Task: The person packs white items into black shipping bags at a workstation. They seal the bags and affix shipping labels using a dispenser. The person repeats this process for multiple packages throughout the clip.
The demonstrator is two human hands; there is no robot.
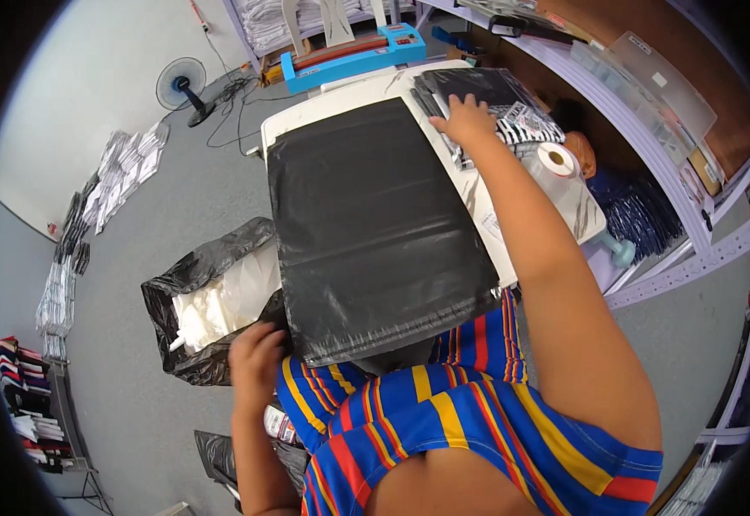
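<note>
A large black plastic mailing bag (375,224) lies flat over the white table (306,112) and hangs past its near edge above my lap. My right hand (470,120) reaches to the far right, fingers spread, resting on a stack of packed plastic parcels (495,86), some black and one with a black-and-white print. Down at the left, my left hand (256,361) is beside the bag's near left corner, in front of an open black garbage bag (199,258) holding white plastic scraps (220,301). Its fingers look curled but are smeared by motion.
A roll of labels (556,160) stands at the table's right side, near a pale blue-handled object (620,251). Beyond the table is a blue machine (353,58). A fan (184,86) with cables and rows of packed parcels (121,181) are on the floor at left.
</note>
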